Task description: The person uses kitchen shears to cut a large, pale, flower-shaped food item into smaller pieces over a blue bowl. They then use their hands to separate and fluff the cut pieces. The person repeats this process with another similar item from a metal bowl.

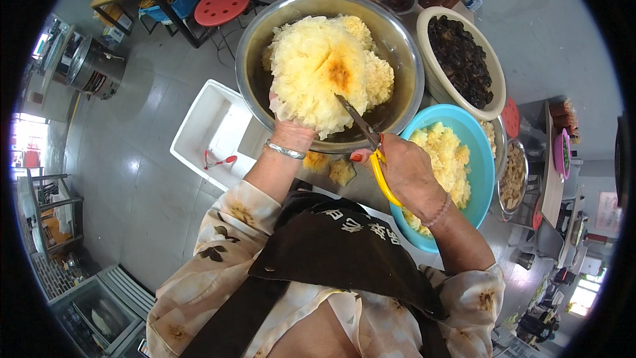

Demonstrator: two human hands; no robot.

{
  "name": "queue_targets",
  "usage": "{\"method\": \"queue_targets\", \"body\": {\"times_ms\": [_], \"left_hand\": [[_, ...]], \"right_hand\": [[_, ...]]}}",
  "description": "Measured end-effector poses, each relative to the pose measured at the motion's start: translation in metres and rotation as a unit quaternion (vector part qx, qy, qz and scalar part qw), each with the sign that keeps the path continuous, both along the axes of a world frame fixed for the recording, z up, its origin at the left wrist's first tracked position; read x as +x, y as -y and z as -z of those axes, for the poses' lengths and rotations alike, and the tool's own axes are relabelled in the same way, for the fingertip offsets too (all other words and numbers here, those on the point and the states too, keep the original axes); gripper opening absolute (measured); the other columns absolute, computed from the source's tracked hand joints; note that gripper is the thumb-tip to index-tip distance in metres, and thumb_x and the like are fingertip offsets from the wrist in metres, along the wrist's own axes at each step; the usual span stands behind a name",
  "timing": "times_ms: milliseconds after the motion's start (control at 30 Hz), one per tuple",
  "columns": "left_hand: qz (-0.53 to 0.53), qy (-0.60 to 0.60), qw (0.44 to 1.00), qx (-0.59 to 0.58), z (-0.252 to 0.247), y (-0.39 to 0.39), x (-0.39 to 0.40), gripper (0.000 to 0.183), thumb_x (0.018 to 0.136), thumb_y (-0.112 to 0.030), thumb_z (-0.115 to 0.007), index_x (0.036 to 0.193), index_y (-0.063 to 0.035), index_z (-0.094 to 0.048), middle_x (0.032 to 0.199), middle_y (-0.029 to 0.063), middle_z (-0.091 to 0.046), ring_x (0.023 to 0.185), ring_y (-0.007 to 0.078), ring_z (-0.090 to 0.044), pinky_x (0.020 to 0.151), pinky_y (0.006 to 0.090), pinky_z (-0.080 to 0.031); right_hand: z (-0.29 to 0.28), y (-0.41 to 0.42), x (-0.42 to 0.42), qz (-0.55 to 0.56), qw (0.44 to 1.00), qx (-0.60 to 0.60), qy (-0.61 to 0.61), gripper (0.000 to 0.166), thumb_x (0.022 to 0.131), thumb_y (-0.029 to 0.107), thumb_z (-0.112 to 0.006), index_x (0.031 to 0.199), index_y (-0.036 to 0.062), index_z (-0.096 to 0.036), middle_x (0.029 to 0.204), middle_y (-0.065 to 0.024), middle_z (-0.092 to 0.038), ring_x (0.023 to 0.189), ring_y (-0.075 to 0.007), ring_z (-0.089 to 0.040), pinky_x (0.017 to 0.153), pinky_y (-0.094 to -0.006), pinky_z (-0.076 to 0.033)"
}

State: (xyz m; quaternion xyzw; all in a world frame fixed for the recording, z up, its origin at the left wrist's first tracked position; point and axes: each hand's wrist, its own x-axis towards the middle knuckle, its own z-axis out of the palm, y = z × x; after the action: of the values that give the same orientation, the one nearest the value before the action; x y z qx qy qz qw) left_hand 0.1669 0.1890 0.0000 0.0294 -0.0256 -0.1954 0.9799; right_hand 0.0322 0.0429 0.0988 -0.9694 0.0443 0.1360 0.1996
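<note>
A large frilly head of pale yellow snow fungus (313, 69), with an orange-brown base facing up, rests on my left hand (293, 127) over a steel basin (415, 74). Most of that hand's fingers are hidden beneath the fungus. In my right hand (410, 171) is a pair of scissors (382, 179) with yellow handles. Their dark blades reach the fungus just below the brown patch. More snow fungus (380, 79) lies in the basin behind the held head. Close under my right forearm, a turquoise basin (484, 159) holds yellow fungus pieces (447, 159).
Two trimmed fungus bases (342, 171) lie on the table by the steel basin. A cream basin (425, 25) of black fungus (457, 59) stands at the right. Left and lower is a white foam box (198, 124) with a red-handled tool (221, 161). A red stool (222, 6) stands beyond.
</note>
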Motion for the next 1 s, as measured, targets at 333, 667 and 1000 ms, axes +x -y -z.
{"method": "queue_targets", "body": {"times_ms": [333,667,1000], "left_hand": [[0.0,0.019,0.999,-0.033,0.003,-0.01,0.01,0.055,0.096,-0.036,-0.039,0.138,-0.001,-0.042,0.138,0.0201,-0.047,0.125,0.0357,-0.049,0.106,0.0501,-0.041],[-0.006,0.037,0.999,-0.009,0.003,-0.009,0.007,0.054,0.097,-0.035,-0.038,0.138,-0.0007,-0.041,0.138,0.02,-0.047,0.125,0.0354,-0.049,0.105,0.0482,-0.041],[-0.032,-0.006,0.996,0.089,0.0,-0.012,-0.009,0.051,0.097,-0.034,-0.041,0.134,-0.0003,-0.045,0.132,0.0168,-0.054,0.118,0.0291,-0.056,0.101,0.0418,-0.047]], "right_hand": [[-0.012,-0.003,0.003,0.009,0.976,0.185,-0.117,0.054,0.082,0.041,-0.073,0.101,-0.004,-0.05,0.083,-0.0146,-0.056,0.076,-0.0264,-0.058,0.067,-0.0377,-0.047],[0.024,-0.004,-0.002,-0.022,0.964,0.258,-0.056,0.074,0.076,0.051,-0.073,0.108,-0.0096,-0.046,0.097,-0.0189,-0.054,0.088,-0.0254,-0.055,0.077,-0.0372,-0.047],[-0.012,-0.027,0.004,0.029,0.962,0.257,-0.086,0.062,0.09,0.056,-0.056,0.109,-0.0034,-0.054,0.087,-0.0208,-0.063,0.084,-0.0345,-0.064,0.074,-0.0418,-0.049]]}}
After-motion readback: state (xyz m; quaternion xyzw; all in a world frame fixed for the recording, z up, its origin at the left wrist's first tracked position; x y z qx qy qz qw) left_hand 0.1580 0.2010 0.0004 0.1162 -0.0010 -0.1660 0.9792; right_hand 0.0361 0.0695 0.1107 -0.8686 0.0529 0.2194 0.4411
